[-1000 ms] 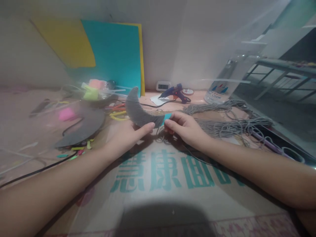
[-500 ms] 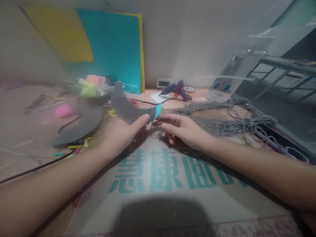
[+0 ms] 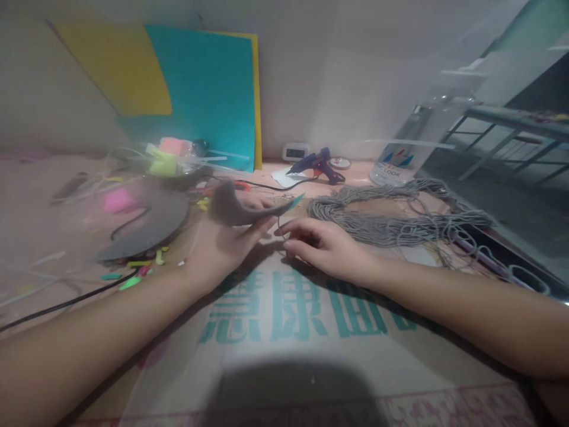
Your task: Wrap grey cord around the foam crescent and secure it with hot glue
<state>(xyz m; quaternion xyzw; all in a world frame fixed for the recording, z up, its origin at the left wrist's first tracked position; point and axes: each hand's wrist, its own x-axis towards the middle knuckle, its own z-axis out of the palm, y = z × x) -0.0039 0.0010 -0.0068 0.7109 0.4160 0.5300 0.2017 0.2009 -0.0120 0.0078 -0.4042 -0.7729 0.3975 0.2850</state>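
My left hand (image 3: 237, 240) is closed on a curved, crescent-shaped grey piece (image 3: 237, 207) with a turquoise tip (image 3: 297, 201). The piece is tilted so that it shows nearly edge-on, and its far left end is blurred. My right hand (image 3: 326, 243) is just to the right, thumb and forefinger pinched on a thin grey cord (image 3: 280, 225) that runs up to the underside of the piece. Both hands are above a printed sheet with large green characters (image 3: 293, 305).
A skein of grey cord (image 3: 377, 216) lies at right, before a clear plastic bottle (image 3: 395, 154). Behind are a glue gun (image 3: 320, 166) and a small digital clock (image 3: 296, 152). At left lie a grey disc-like piece (image 3: 151, 222) and coloured scraps (image 3: 160, 256).
The grey piece has turned from showing its broad face to nearly edge-on, its turquoise tip shifting right. My right hand has moved slightly down, and its fingers have closed in on the cord.
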